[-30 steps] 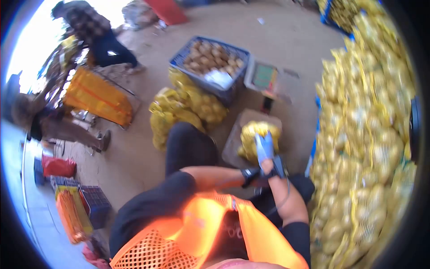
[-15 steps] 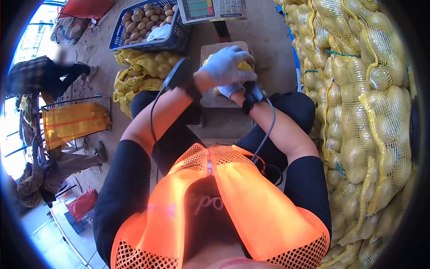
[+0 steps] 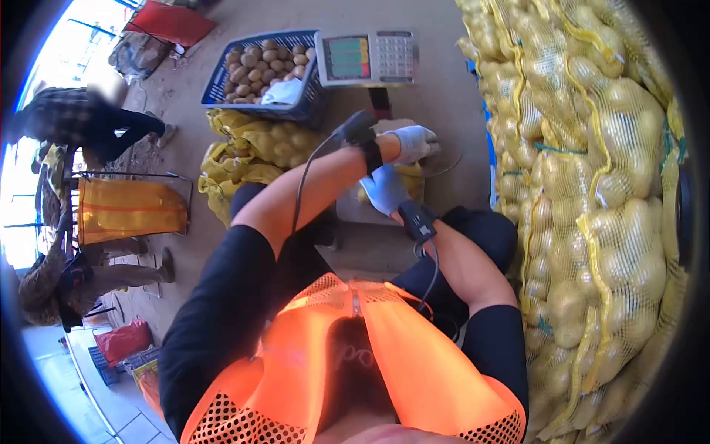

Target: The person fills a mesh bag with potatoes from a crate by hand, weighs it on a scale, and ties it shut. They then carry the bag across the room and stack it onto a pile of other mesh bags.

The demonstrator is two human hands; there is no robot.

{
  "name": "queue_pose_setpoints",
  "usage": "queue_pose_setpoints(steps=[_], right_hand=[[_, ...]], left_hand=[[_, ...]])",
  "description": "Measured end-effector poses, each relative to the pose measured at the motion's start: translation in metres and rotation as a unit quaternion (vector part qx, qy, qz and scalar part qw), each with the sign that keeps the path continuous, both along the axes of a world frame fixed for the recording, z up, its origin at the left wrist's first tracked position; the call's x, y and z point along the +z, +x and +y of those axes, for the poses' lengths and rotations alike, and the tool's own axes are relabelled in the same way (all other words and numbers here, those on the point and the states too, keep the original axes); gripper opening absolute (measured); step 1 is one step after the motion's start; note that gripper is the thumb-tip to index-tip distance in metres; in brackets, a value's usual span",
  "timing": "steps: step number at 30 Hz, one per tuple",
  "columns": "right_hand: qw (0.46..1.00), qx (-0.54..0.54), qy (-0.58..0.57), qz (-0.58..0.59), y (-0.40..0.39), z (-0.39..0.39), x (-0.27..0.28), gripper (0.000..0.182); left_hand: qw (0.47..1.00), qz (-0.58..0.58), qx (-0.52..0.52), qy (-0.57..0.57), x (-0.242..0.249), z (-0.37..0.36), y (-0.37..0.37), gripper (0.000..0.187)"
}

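A yellow mesh bag (image 3: 411,186) of round produce lies on the scale platform (image 3: 357,213) between my knees, largely covered by my hands. My left hand (image 3: 412,143), in a pale glove, is closed above the bag's far side; what its fingers hold is too small to make out. Close by it, a thin dark strand (image 3: 449,169) curves out to the right from the bag. Just below the left wrist, my right hand (image 3: 384,189), also gloved, is closed on the bag, its fingertips partly hidden. Both wrists wear dark strapped devices with cables.
A scale display (image 3: 367,58) stands beyond the platform. Left of it, a blue crate (image 3: 314,96) holds brown round produce and a white cloth. Filled yellow mesh bags (image 3: 259,148) lie below the crate. Stacked filled bags (image 3: 592,185) line the right. A person (image 3: 81,118) is at far left.
My hands have moved apart: the left has shifted right and the right now shows below it. The strand has come into view. The scene has shifted slightly with my head.
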State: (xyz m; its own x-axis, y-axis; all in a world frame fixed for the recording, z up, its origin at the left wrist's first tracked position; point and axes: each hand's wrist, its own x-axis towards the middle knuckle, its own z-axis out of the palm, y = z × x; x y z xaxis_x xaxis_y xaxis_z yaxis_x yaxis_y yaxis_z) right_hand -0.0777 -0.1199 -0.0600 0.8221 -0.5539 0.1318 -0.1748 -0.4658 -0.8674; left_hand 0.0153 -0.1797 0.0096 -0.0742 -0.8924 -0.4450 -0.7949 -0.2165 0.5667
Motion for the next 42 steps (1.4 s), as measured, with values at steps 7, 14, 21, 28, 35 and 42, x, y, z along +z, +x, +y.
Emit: queue_pose_setpoints(steps=[7,14,21,28,35,42], right_hand=[[0.917,-0.005,0.398,0.011,-0.012,-0.024,0.023,0.022],[0.641,-0.049,0.762,-0.076,-0.011,-0.063,0.017,0.009],[0.53,-0.134,0.823,-0.155,-0.007,-0.069,0.037,0.022],[0.492,0.013,0.861,-0.13,-0.013,-0.076,0.069,0.064],[0.743,0.156,0.646,0.079,-0.017,-0.088,0.029,0.079],[0.942,-0.033,0.318,0.108,-0.008,-0.073,0.019,0.042]], left_hand=[[0.612,0.547,0.55,-0.152,0.035,0.039,0.127,0.021],[0.513,0.611,0.582,-0.159,0.037,0.199,0.121,0.024],[0.956,0.078,0.126,-0.252,0.055,0.239,-0.005,0.029],[0.896,-0.156,-0.11,-0.402,0.104,0.176,-0.049,0.015],[0.887,-0.141,0.067,-0.435,0.059,0.06,-0.01,0.015],[0.705,0.44,0.555,0.021,-0.069,0.046,0.08,0.015]])
